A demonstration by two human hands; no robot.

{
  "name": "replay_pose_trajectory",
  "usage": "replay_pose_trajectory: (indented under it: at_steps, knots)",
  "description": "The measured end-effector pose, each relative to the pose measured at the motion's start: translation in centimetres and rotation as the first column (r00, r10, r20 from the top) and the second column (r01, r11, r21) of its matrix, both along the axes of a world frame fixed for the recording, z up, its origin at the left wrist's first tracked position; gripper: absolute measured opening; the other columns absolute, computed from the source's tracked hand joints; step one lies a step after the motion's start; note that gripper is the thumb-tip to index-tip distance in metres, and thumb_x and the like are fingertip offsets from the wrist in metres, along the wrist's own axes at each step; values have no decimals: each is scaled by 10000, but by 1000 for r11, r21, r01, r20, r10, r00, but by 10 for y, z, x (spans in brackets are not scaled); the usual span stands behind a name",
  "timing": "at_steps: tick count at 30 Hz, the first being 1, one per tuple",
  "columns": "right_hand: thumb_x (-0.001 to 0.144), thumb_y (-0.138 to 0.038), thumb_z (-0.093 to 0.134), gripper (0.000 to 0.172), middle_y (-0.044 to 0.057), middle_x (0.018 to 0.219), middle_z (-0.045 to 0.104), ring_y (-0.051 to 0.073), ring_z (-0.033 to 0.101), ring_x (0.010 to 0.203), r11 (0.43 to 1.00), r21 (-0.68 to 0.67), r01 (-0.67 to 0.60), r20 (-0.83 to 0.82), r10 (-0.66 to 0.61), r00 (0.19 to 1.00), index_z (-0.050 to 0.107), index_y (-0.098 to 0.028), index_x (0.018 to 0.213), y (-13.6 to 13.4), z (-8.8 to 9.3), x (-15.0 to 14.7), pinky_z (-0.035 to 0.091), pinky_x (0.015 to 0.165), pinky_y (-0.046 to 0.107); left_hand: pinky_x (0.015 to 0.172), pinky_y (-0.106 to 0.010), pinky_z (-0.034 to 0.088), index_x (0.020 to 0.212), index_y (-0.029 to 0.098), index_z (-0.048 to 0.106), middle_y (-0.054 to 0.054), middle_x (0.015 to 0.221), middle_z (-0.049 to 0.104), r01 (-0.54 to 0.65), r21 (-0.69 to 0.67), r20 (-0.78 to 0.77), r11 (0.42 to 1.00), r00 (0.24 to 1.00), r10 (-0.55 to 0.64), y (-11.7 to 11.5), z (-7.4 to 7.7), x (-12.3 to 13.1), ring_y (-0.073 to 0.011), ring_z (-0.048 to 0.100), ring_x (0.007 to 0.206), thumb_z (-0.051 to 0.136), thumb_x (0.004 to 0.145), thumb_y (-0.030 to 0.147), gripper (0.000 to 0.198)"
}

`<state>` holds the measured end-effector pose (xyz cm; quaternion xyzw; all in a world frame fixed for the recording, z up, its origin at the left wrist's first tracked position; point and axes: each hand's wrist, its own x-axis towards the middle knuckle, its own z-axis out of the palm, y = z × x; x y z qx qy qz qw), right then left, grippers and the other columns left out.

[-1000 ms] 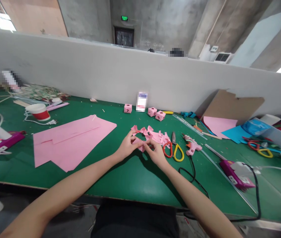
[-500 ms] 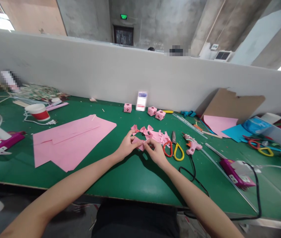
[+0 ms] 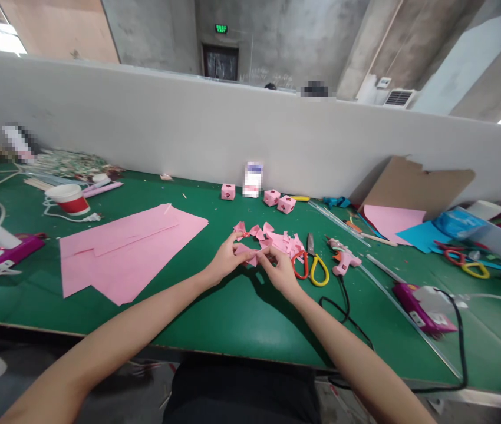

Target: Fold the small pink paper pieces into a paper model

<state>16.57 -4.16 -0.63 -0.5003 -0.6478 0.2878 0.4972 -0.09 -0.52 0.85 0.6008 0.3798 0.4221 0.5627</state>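
Note:
Between my two hands is a small folded piece of pink paper (image 3: 253,259), pinched from both sides just above the table. My left hand (image 3: 227,259) grips its left part between thumb and fingers. On its right edge, my right hand (image 3: 278,268) closes thumb and fingertips; the fingers partly hide its shape. Just beyond the hands lies a pile of pink paper scraps (image 3: 281,240). Scissors (image 3: 313,265) with one red and one yellow handle loop rest beside my right hand, blades pointing away. A pink glue gun (image 3: 344,259) lies right of them.
Pink paper cubes (image 3: 228,192) stand near the grey partition (image 3: 166,123). Large pink sheets (image 3: 131,259) cover the left of the green table (image 3: 233,330). A paper cup (image 3: 67,200) stands farther left. Right are a purple power strip (image 3: 425,309), black cable and cardboard (image 3: 414,185).
The pink paper piece has tilted slightly between my fingers, and its lower part shows less. Both hands stay in nearly the same place.

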Motion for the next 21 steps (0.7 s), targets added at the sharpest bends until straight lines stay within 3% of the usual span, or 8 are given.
replay_pose_trajectory:
  at_steps: [9,21]
  knots:
    - [847,-445,576,282,0,669,578,147,521,607,998,-57,-15,-124,8,992,573,-188,731,0,1,-4,405,585,269,580,-223,431,1211,131,489,41,628,637,-116,95,-17,989,993,119,-3,6,-2,-120,579,565,776,679,364,648]
    - [807,-377,609,194,8,708,613,156,561,644,998,-49,32,-134,-38,990,611,-188,767,0,5,-3,427,596,267,685,-274,504,1169,143,475,-24,825,687,-84,126,85,989,994,73,4,-4,-1,-151,649,692,737,736,374,557]
